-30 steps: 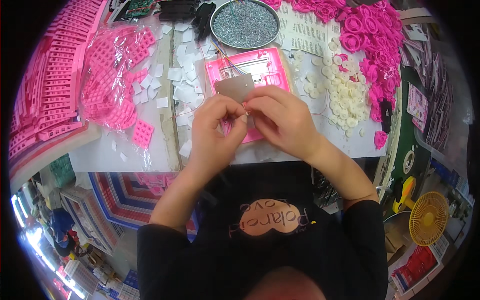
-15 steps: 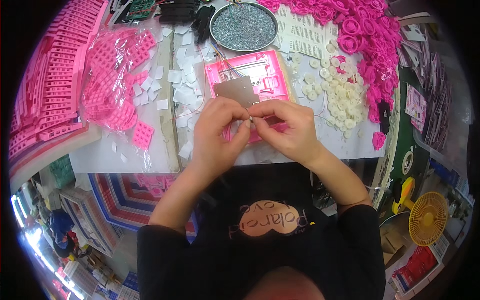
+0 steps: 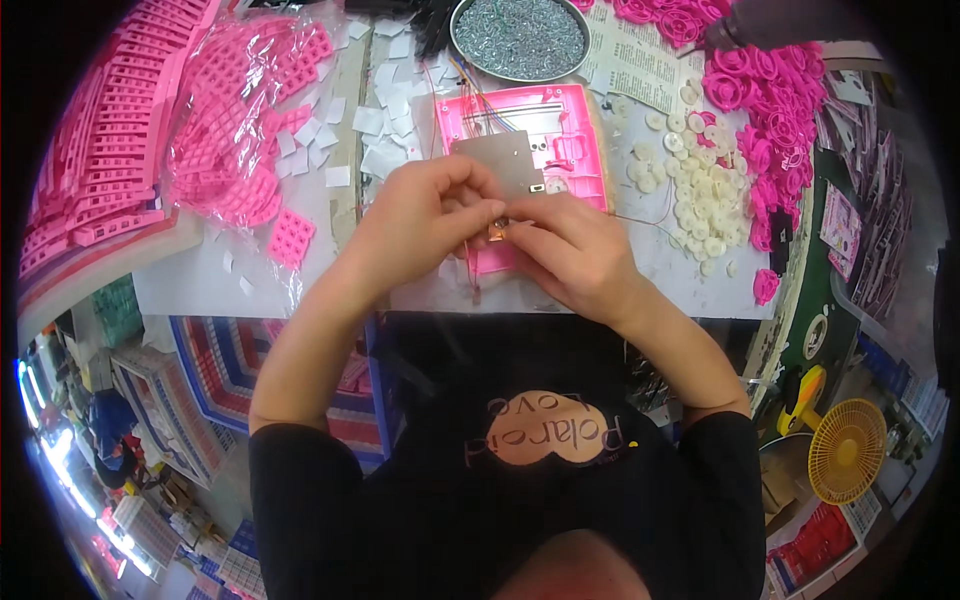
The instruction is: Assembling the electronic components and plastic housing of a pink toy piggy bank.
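Observation:
A small copper-coloured part sits between the fingertips of both hands, over the near edge of a pink plastic casing. My left hand is closed on it from the left in a pinch. From the right, my right hand also grips it between thumb and fingers. My fingers partly hide the part, so its exact kind is unclear. A flat grey-brown board lies in the casing just beyond my fingers. Thin coloured wires run to the casing from its far side.
Beyond the casing stands a round metal tray of small screws. White discs and pink ring-shaped parts are heaped at right. White paper squares and a clear bag of pink keypads lie at left, beside stacked pink strips.
The view has shifted, so the table sits higher and further right. My left hand has turned and its fingers have loosened apart somewhat. The copper-coloured part now shows between my fingertips.

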The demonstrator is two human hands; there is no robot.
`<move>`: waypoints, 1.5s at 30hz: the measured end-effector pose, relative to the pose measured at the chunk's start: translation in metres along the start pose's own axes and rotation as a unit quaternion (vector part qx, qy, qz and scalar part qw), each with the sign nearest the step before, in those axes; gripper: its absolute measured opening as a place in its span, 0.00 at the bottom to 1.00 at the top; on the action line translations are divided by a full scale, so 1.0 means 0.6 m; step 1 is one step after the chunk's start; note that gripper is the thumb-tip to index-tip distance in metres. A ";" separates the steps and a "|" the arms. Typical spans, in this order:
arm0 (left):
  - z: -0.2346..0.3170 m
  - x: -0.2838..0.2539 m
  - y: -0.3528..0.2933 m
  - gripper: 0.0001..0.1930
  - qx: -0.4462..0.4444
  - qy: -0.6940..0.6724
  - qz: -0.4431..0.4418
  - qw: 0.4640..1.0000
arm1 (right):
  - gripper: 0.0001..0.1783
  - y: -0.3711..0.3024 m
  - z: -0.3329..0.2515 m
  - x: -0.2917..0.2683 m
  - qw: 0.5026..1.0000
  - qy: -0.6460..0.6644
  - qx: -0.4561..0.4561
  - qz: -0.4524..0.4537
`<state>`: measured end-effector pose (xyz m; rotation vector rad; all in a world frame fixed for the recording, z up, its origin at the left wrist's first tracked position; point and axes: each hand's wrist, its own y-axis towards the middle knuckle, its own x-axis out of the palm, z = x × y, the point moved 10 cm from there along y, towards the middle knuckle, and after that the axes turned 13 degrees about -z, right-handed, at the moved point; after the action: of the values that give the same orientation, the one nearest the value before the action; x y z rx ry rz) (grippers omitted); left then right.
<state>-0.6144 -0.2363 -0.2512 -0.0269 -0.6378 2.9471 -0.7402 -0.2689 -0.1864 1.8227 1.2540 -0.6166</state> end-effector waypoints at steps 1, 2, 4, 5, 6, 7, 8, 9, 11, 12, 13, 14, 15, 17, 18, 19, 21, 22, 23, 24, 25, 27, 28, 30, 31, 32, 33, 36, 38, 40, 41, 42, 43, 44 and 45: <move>0.013 -0.004 -0.003 0.06 0.033 0.085 0.016 0.996 | 0.14 0.002 0.000 0.003 1.000 -0.016 0.005 -0.011; 0.026 -0.003 -0.009 0.06 0.066 0.169 0.031 0.983 | 0.13 0.004 0.000 0.007 0.999 -0.033 0.009 -0.022; 0.044 0.006 -0.020 0.06 0.117 0.272 0.062 0.953 | 0.11 0.007 0.000 0.018 0.995 -0.091 0.006 -0.047; 0.054 0.012 -0.026 0.06 0.143 0.323 0.077 0.932 | 0.11 0.008 -0.001 0.023 0.991 -0.120 0.004 -0.059; 0.058 0.017 -0.031 0.06 0.165 0.336 0.087 0.923 | 0.10 0.008 -0.002 0.028 0.990 -0.126 0.003 -0.067; 0.060 0.023 -0.035 0.06 0.189 0.350 0.096 0.912 | 0.09 0.010 -0.004 0.032 0.988 -0.134 0.001 -0.075; 0.063 0.028 -0.040 0.07 0.213 0.363 0.105 0.901 | 0.09 0.011 -0.005 0.035 0.987 -0.141 0.000 -0.083; 0.060 0.030 -0.042 0.07 0.217 0.367 0.110 0.898 | 0.09 0.011 -0.004 0.038 0.985 -0.143 0.002 -0.092; 0.058 0.032 -0.045 0.07 0.227 0.375 0.119 0.891 | 0.10 0.012 -0.002 0.044 0.983 -0.148 0.006 -0.108; 0.056 0.033 -0.044 0.07 0.225 0.377 0.122 0.890 | 0.10 0.013 -0.002 0.045 0.983 -0.147 0.006 -0.112; 0.055 0.035 -0.044 0.07 0.222 0.379 0.125 0.890 | 0.10 0.015 -0.004 0.044 0.982 -0.146 0.006 -0.115; 0.053 0.035 -0.044 0.07 0.219 0.382 0.128 0.889 | 0.11 0.016 -0.005 0.043 0.982 -0.146 0.007 -0.119; 0.051 0.036 -0.044 0.07 0.216 0.382 0.129 0.889 | 0.11 0.018 -0.005 0.043 0.982 -0.140 0.005 -0.126; 0.048 0.035 -0.043 0.07 0.213 0.382 0.132 0.890 | 0.12 0.022 -0.006 0.042 0.982 -0.128 0.003 -0.140; 0.045 0.032 -0.041 0.08 0.203 0.373 0.130 0.896 | 0.12 0.021 -0.003 0.045 0.979 -0.119 0.015 -0.162; 0.043 0.029 -0.039 0.08 0.192 0.364 0.128 0.902 | 0.12 0.017 -0.001 0.045 0.977 -0.109 0.026 -0.184; 0.037 0.010 -0.032 0.09 0.147 0.308 0.116 0.933 | 0.13 0.014 0.003 0.046 0.971 -0.089 0.044 -0.219; 0.036 -0.007 -0.026 0.09 0.114 0.260 0.105 0.953 | 0.15 0.013 0.005 0.043 0.968 -0.079 0.052 -0.233; 0.028 -0.017 -0.019 0.10 0.080 0.211 0.094 0.970 | 0.17 0.012 0.007 0.044 0.965 -0.070 0.060 -0.246; 0.056 -0.041 -0.041 0.11 0.134 0.264 0.209 0.932 | 0.17 0.012 0.006 0.043 0.966 -0.065 0.057 -0.244; 0.079 -0.055 -0.069 0.11 0.186 0.312 0.317 0.876 | 0.17 0.011 0.007 0.043 0.967 -0.061 0.055 -0.243; 0.082 -0.047 -0.101 0.12 0.203 0.339 0.381 0.836 | 0.17 0.010 0.007 0.040 0.971 -0.052 0.051 -0.230; 0.066 -0.019 -0.113 0.12 0.170 0.326 0.340 0.866 | 0.16 0.008 0.008 0.035 0.974 -0.046 0.050 -0.217; 0.014 0.025 -0.123 0.11 0.095 0.310 0.272 0.906 | 0.16 0.006 0.008 0.029 0.982 -0.030 0.045 -0.183; -0.023 0.046 -0.120 0.10 0.057 0.306 0.242 0.919 | 0.15 0.004 0.009 0.027 0.986 -0.023 0.044 -0.161; -0.053 0.059 -0.117 0.10 0.019 0.302 0.215 0.929 | 0.15 0.005 0.009 0.023 0.989 -0.016 0.042 -0.139; -0.063 0.066 -0.118 0.08 0.027 0.274 0.204 0.939 | 0.15 0.007 0.009 0.025 0.989 -0.031 0.042 -0.138; -0.068 0.062 -0.128 0.06 0.051 0.204 0.187 0.960 | 0.16 0.010 0.004 0.031 0.986 -0.072 0.054 -0.140; -0.039 0.026 -0.139 0.06 0.066 0.179 0.208 0.959 | 0.16 0.009 0.002 0.037 0.982 -0.092 0.067 -0.148; -0.020 -0.010 -0.136 0.04 0.112 0.080 0.245 0.960 | 0.17 0.006 -0.001 0.042 0.977 -0.113 0.070 -0.164; -0.013 -0.029 -0.133 0.03 0.134 0.030 0.262 0.955 | 0.17 0.005 -0.001 0.045 0.975 -0.123 0.072 -0.172; -0.006 -0.035 -0.117 0.03 0.131 -0.023 0.237 0.962 | 0.18 0.006 -0.002 0.047 0.973 -0.126 0.069 -0.182; 0.002 -0.035 -0.099 0.03 0.126 -0.076 0.208 0.967 | 0.18 0.006 -0.004 0.050 0.971 -0.128 0.070 -0.191; 0.002 -0.031 -0.081 0.04 0.121 -0.129 0.181 0.967 | 0.18 0.008 -0.005 0.051 0.968 -0.131 0.068 -0.202; 0.001 -0.028 -0.066 0.04 0.132 -0.141 0.160 0.968 | 0.18 0.009 -0.005 0.052 0.967 -0.122 0.062 -0.215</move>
<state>-0.5929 -0.2030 -0.2344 0.3542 -0.2828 3.3588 -0.7232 -0.2507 -0.2067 1.5167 1.4743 -1.1459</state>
